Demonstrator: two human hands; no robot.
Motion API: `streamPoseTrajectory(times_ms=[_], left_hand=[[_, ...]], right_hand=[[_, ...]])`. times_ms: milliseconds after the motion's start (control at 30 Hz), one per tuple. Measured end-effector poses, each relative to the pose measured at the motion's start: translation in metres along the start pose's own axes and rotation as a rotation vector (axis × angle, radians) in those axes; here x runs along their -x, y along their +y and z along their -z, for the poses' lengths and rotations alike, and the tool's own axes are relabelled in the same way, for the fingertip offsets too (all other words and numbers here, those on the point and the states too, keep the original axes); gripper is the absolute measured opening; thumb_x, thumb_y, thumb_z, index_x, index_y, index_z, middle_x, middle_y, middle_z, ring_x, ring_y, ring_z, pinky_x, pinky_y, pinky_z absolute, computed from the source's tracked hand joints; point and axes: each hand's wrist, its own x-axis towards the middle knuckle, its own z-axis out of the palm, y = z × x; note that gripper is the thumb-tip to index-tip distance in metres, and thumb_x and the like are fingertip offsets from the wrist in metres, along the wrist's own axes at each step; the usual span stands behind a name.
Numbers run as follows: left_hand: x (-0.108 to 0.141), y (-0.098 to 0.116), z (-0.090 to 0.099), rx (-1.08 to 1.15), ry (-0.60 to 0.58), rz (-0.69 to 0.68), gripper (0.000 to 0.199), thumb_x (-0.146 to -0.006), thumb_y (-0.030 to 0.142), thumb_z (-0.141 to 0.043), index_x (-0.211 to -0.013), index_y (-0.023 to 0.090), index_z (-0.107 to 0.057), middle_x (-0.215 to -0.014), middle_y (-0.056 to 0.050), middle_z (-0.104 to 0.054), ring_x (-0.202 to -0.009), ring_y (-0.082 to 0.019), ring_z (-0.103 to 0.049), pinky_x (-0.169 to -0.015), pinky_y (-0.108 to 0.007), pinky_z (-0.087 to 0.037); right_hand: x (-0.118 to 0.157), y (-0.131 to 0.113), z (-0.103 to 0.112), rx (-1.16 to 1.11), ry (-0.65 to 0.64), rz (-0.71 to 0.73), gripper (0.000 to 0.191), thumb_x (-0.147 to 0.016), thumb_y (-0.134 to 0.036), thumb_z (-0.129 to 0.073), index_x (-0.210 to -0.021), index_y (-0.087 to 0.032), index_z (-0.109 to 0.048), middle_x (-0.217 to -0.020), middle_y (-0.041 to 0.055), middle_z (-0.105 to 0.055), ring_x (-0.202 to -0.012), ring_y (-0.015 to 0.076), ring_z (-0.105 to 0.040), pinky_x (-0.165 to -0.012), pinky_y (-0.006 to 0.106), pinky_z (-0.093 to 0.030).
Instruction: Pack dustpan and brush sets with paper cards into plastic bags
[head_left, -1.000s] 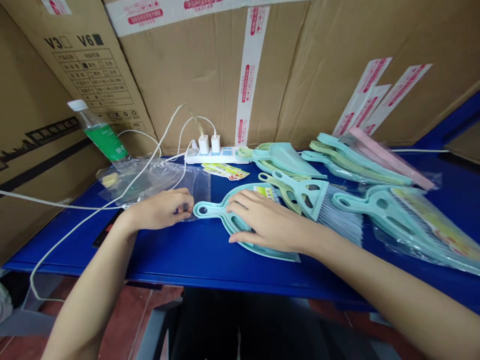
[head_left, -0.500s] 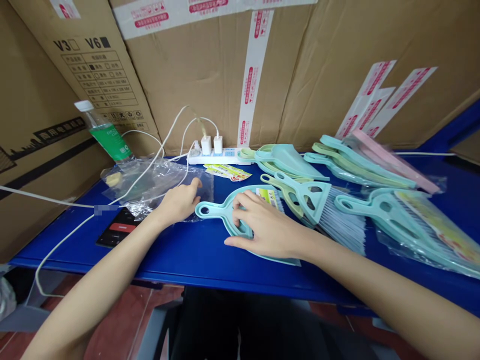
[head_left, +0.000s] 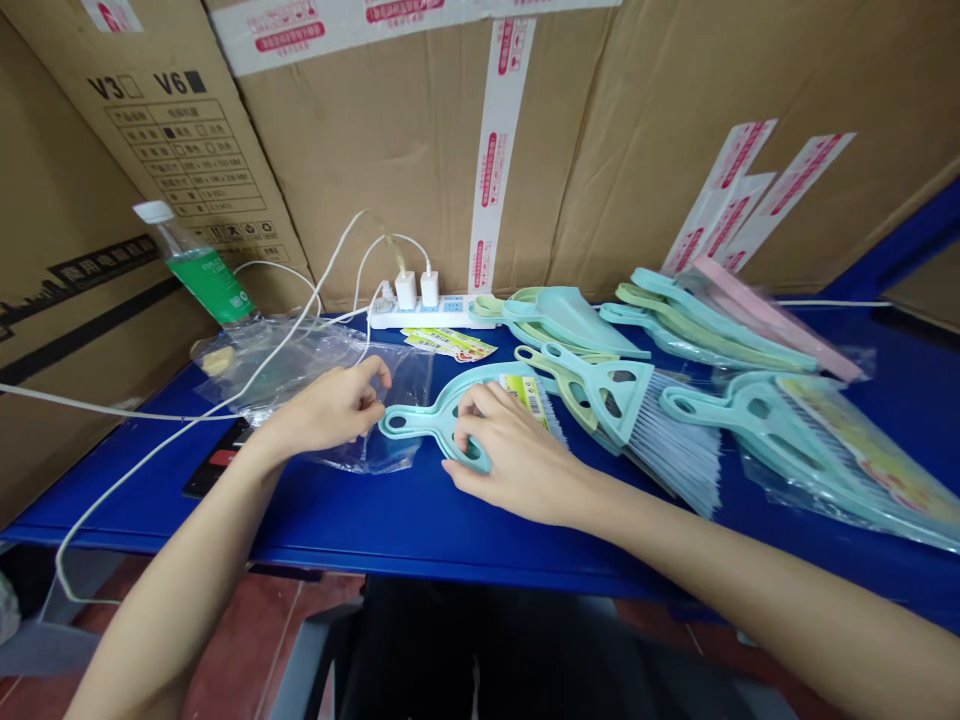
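Note:
My right hand [head_left: 517, 450] is curled over a teal hand brush [head_left: 412, 421] that lies in a teal dustpan [head_left: 472, 378], its thumb along the near side. The brush's handle points left, and a yellow-green label [head_left: 527, 393] shows beyond my fingers. To the left, my left hand [head_left: 330, 405] rests over a clear plastic bag [head_left: 397, 445], close to the handle's looped end. Its fingers are bent in and seem to have hold of the bag, though the contact is partly hidden.
More dustpans and brushes lie at the right, including an unwrapped brush [head_left: 607, 395] and a bagged set [head_left: 795, 430]. At the back are a power strip [head_left: 382, 318], paper labels [head_left: 450, 343] and a bottle [head_left: 210, 280]. A white cable [head_left: 289, 335] crosses the bag; a phone [head_left: 210, 470] lies left.
My left hand has drawn slightly left and its fingers have curled in. The bag's near edge has spread toward me. The dustpan's near edge no longer shows below my right hand.

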Motion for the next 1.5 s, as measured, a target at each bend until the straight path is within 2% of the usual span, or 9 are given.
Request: streamPoseTrajectory(times_ms=[200,400,467,567,700,900,1133,1300,1500], left_hand=[[0.003,0.005,-0.004,0.235,-0.122,-0.113,0.015,-0.077,0.018,-0.041,-0.091,0.022,-0.039,-0.049,0.012,-0.053,-0.043,-0.009,-0.053,-0.049,-0.020,-0.042],[0.000,0.001,-0.010,0.316,-0.151,-0.172,0.016,-0.078,0.020,-0.042,-0.093,0.023,-0.040,-0.053,0.011,-0.053,-0.045,-0.009,-0.054,-0.049,-0.020,-0.043],[-0.001,0.000,-0.010,0.315,-0.149,-0.151,0.015,-0.078,0.021,-0.042,-0.093,0.023,-0.041,-0.053,0.010,-0.053,-0.044,-0.009,-0.053,-0.047,-0.020,-0.042],[-0.001,0.000,-0.010,0.255,-0.126,-0.139,0.012,-0.080,0.022,-0.042,-0.092,0.023,-0.041,-0.051,0.010,-0.053,-0.043,-0.009,-0.051,-0.047,-0.020,-0.040],[-0.002,0.003,-0.011,0.088,-0.043,-0.179,0.017,-0.086,0.030,-0.045,-0.099,0.021,-0.047,-0.046,0.012,-0.046,-0.038,-0.008,-0.040,-0.046,-0.021,-0.033],[-0.005,0.003,-0.013,-0.042,-0.034,-0.195,0.043,-0.085,0.039,-0.053,-0.120,0.015,-0.056,-0.044,0.012,-0.043,-0.040,-0.010,-0.039,-0.050,-0.024,-0.031],[-0.006,0.002,-0.014,-0.111,-0.018,-0.218,0.034,-0.085,0.037,-0.052,-0.107,0.013,-0.062,-0.041,0.012,-0.041,-0.040,-0.010,-0.039,-0.052,-0.025,-0.030],[-0.005,0.003,-0.014,-0.089,-0.041,-0.207,0.032,-0.086,0.038,-0.051,-0.105,0.014,-0.060,-0.041,0.012,-0.044,-0.039,-0.011,-0.042,-0.053,-0.024,-0.033],[-0.005,0.003,-0.013,-0.067,-0.062,-0.198,0.031,-0.086,0.037,-0.050,-0.104,0.014,-0.059,-0.040,0.013,-0.043,-0.038,-0.011,-0.041,-0.052,-0.025,-0.032]], right_hand=[[0.000,-0.001,-0.005,0.027,0.016,0.017,0.019,-0.086,-0.033,-0.063,-0.073,-0.019,-0.057,-0.096,0.0075,-0.054,-0.096,0.0241,-0.048,-0.085,0.043,-0.042],[0.000,0.004,0.005,0.058,-0.028,0.101,0.020,-0.092,-0.034,-0.055,-0.090,-0.018,-0.066,-0.104,0.0102,-0.058,-0.104,0.0256,-0.052,-0.090,0.043,-0.043],[0.000,0.007,0.016,0.147,-0.017,0.052,0.021,-0.093,-0.032,-0.052,-0.095,-0.016,-0.065,-0.104,0.0116,-0.060,-0.103,0.0272,-0.055,-0.087,0.043,-0.046],[-0.003,0.014,0.034,0.330,-0.009,-0.185,0.024,-0.094,-0.029,-0.044,-0.105,-0.016,-0.061,-0.107,0.0146,-0.063,-0.089,0.0290,-0.063,-0.073,0.042,-0.049],[-0.006,0.022,0.047,0.435,-0.139,-0.380,0.033,-0.095,-0.030,-0.039,-0.115,-0.011,-0.058,-0.114,0.0203,-0.066,-0.099,0.0363,-0.065,-0.079,0.047,-0.050],[-0.005,0.026,0.043,0.482,-0.204,-0.388,0.040,-0.096,-0.031,-0.039,-0.122,-0.009,-0.059,-0.129,0.0212,-0.061,-0.111,0.0360,-0.062,-0.084,0.045,-0.051],[-0.004,0.019,0.050,0.502,-0.256,-0.516,0.052,-0.099,-0.035,-0.036,-0.141,-0.005,-0.042,-0.117,0.0231,-0.067,-0.109,0.0343,-0.064,-0.085,0.042,-0.050],[-0.005,0.020,0.048,0.461,-0.328,-0.503,0.058,-0.098,-0.038,-0.037,-0.142,-0.001,-0.039,-0.114,0.0266,-0.067,-0.108,0.0363,-0.064,-0.083,0.042,-0.050],[-0.007,0.021,0.046,0.388,-0.315,-0.498,0.065,-0.098,-0.038,-0.037,-0.149,0.001,-0.028,-0.118,0.0269,-0.065,-0.111,0.0367,-0.062,-0.087,0.043,-0.048]])
